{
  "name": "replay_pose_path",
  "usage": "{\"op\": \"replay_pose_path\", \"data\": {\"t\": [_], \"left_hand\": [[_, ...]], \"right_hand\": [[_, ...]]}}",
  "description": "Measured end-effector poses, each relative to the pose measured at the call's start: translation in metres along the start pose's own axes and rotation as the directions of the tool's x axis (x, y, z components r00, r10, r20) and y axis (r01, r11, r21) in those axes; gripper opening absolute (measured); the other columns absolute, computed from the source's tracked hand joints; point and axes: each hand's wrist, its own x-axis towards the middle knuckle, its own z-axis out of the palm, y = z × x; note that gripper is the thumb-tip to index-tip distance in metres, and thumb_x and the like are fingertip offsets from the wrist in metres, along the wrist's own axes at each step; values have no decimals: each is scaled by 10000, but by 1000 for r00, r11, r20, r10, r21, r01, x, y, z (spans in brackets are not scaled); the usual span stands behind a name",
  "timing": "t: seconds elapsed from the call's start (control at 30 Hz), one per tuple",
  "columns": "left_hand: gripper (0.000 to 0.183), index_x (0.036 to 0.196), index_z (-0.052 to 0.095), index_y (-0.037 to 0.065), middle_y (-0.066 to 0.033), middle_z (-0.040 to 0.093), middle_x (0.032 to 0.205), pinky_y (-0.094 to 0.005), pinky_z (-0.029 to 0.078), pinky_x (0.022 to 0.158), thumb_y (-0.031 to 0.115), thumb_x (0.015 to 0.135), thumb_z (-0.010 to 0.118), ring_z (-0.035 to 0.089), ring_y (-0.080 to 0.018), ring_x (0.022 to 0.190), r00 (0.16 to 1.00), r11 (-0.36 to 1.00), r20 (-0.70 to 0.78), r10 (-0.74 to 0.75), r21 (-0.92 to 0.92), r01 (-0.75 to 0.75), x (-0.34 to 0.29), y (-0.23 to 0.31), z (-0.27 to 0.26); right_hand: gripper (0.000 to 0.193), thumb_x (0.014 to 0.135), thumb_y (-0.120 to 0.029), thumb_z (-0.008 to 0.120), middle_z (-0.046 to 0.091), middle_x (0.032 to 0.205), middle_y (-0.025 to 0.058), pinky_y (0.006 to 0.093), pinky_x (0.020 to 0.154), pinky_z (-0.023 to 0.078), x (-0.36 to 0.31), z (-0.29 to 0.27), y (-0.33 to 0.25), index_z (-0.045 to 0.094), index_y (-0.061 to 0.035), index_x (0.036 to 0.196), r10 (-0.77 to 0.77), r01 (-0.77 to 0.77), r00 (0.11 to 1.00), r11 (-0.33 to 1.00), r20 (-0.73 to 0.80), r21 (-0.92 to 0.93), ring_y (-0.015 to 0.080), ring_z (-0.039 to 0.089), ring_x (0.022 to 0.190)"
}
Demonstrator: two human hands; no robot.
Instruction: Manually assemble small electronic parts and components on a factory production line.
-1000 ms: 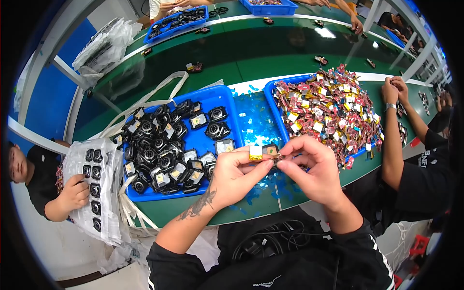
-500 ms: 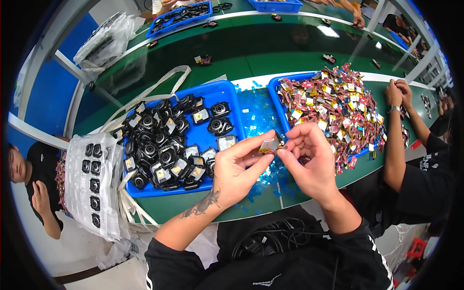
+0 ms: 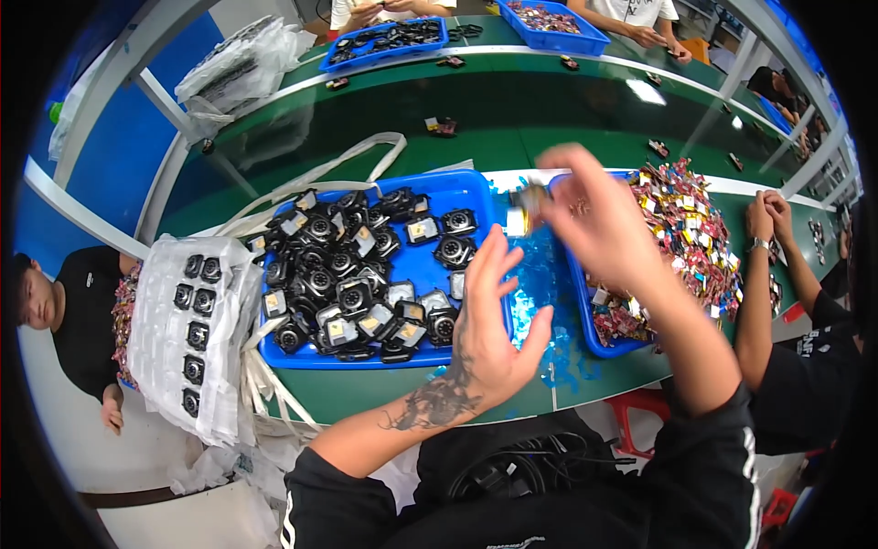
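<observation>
My right hand, smeared by motion, is raised over the left edge of the right-hand blue tray. A small blurred electronic part with a white-and-yellow face sits at its fingertips. My left hand holds nothing; its fingers and thumb are apart, close to the right rim of the left-hand blue tray. Inside that tray are many black smartwatch cases, some showing round sensor backs, others pale inner faces. Small red, yellow and white circuit parts heap up in the right-hand tray.
Blue film scraps litter the green bench between the trays. A white strap loops behind the left tray. At left stands a clear-wrapped stack of watch cases. A co-worker's forearms are at right. Loose parts lie across the bench.
My hands have come apart. The right has risen with the small part, toward the gap between the trays; the left has let go and spread its fingers. The view has shifted.
</observation>
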Motion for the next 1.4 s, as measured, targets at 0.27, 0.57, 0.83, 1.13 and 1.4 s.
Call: {"op": "replay_pose_path", "data": {"t": [0.27, 0.57, 0.83, 1.13, 1.4], "left_hand": [[598, 1242, 510, 66, -233, 559, 1241, -453, 528, 865, 2, 695, 743, 608, -355, 1046, 804, 720, 257, 537, 357, -595, -2, 6, -2], [330, 1106, 595, 4, -279, 601, 1147, -490, 514, 817, 82, 793, 664, 607, -414, 991, 796, 728, 193, 574, 324, -604, -6, -12, -4], [642, 1334, 414, -93, -242, 480, 1341, -432, 400, 1029, 175, 840, 723, 502, -352, 1197, 903, 946, -305, 302, 210, -245, 12, 9, 7], [363, 1183, 565, -2, -79, 591, 1138, -272, 457, 821, 290, 1001, 450, 559, -143, 976, 866, 731, 48, -497, -514, 448, 25, -23, -40], [182, 1114, 578, 17, -64, 607, 961, -245, 463, 755, 77, 942, 578, 554, -144, 853, 526, -311, 645, -554, -747, 588, 33, -44, -55]], "right_hand": [[319, 743, -180, 738, 660, 1094, 224, 417, 868, 524, 155, 14, 123, 678, -4, 1002, 299, -205, 948, 833, 106, -514, 360, 642, 1030], [324, 755, -379, 712, 688, 890, 161, 474, 752, 525, 105, 70, 7, 700, -115, 943, -70, 196, 910, 941, 410, -276, 343, 668, 825], [175, 753, -237, 624, 672, 954, 94, 354, 666, 496, 84, 147, 24, 730, -109, 808, -472, 568, 823, 673, 316, -475, 264, 665, 864], [151, 688, -265, 680, 626, 773, 72, 432, 527, 487, 1, 52, -5, 634, -127, 729, -898, 832, 438, 385, 47, -399, 294, 629, 718], [75, 748, -150, 639, 614, 851, 117, 396, 683, 484, -42, -65, 80, 632, -76, 741, -232, 29, 959, 653, -164, -757, 280, 608, 864]]}}
